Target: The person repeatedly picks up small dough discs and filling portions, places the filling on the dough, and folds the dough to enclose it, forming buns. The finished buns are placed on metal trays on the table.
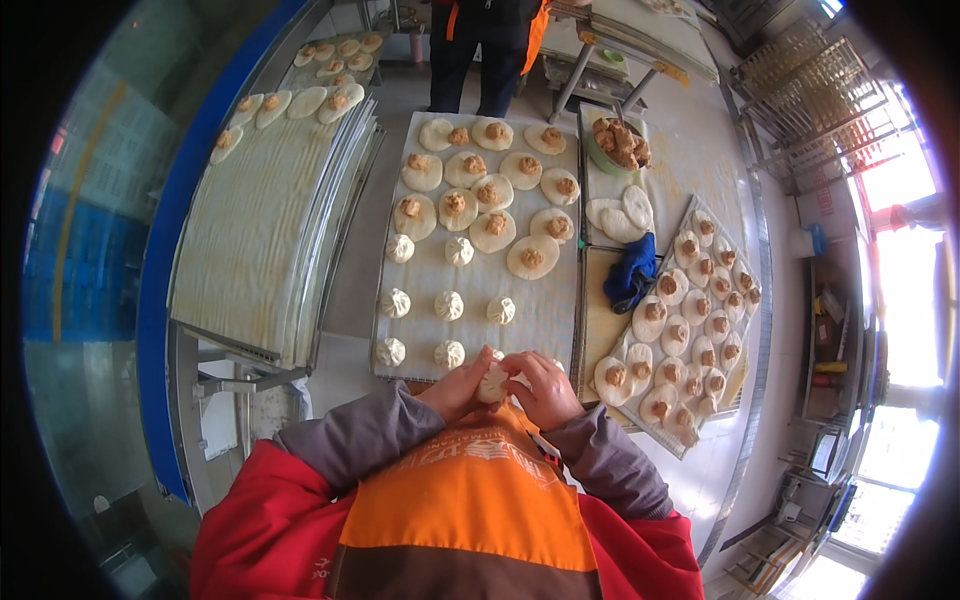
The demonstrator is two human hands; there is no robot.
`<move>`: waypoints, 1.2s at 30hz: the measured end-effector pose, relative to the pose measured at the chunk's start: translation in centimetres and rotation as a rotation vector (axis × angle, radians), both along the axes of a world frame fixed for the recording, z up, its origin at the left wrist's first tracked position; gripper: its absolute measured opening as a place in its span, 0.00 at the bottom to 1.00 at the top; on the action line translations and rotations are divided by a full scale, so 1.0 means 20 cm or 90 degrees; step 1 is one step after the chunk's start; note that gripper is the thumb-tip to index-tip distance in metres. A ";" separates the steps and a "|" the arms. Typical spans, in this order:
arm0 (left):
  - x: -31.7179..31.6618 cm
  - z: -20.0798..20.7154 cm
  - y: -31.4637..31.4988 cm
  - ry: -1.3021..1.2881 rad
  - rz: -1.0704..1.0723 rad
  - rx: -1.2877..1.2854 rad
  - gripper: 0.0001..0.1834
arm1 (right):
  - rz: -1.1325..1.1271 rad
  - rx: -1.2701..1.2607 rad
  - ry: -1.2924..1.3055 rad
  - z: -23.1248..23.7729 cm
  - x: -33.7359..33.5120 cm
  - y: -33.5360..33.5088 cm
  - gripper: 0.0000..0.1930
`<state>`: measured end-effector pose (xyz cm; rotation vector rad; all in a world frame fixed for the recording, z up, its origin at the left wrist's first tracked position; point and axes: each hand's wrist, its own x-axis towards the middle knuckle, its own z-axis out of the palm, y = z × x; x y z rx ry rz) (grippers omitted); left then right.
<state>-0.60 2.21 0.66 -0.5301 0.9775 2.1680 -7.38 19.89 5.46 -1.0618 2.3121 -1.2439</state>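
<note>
Close to my apron, both hands are closed around one steamed bun (491, 384) of pale dough. My left hand (458, 388) cups it from the left side. The fingers of my right hand (541, 388) pinch at its upper right edge. Just beyond lies a lined tray (540, 325) with rows of pleated, closed buns (449, 305) on its nearer part. Farther up that tray sit flat dough rounds (532, 257), each topped with a lump of brown filling (495, 224). Two closed buns by my fingertips are partly hidden.
At the right, a slanted tray (640, 335) holds more topped rounds. Near it are a bowl of filling (620, 145), plain dough rounds (622, 214) and a blue cloth (631, 272). Stacked trays (250, 240) stand at the left. Another person (488, 50) stands beyond the table.
</note>
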 end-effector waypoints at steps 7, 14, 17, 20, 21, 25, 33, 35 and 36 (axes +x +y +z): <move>0.00 0.04 0.07 -0.047 0.096 -0.013 0.31 | -0.039 0.005 0.126 -0.03 0.03 0.00 0.09; -0.03 -0.06 0.07 -0.116 -0.036 0.138 0.30 | 0.022 0.016 0.035 -0.02 0.03 0.07 0.10; -0.05 -0.09 0.06 -0.089 -0.147 0.146 0.32 | 0.082 0.003 0.063 -0.03 0.02 0.10 0.11; -0.07 -0.11 0.09 -0.092 -0.162 0.173 0.33 | 0.087 0.038 0.121 -0.03 0.00 0.12 0.14; -0.08 -0.11 0.10 -0.087 -0.128 0.143 0.34 | 0.081 0.043 0.124 -0.03 -0.01 0.12 0.16; -0.17 -0.12 0.18 0.013 -0.006 0.142 0.34 | -0.056 0.059 0.131 -0.01 -0.05 0.14 0.29; -0.67 -0.32 0.10 0.264 0.045 -0.431 0.31 | -0.226 0.012 -0.037 -0.41 -0.33 0.22 0.33; -0.85 -0.42 0.07 0.433 0.036 -0.703 0.30 | -0.214 0.067 0.027 -0.52 -0.42 0.24 0.33; -0.93 -0.45 0.07 0.500 0.030 -0.830 0.31 | -0.169 0.114 0.082 -0.56 -0.44 0.26 0.33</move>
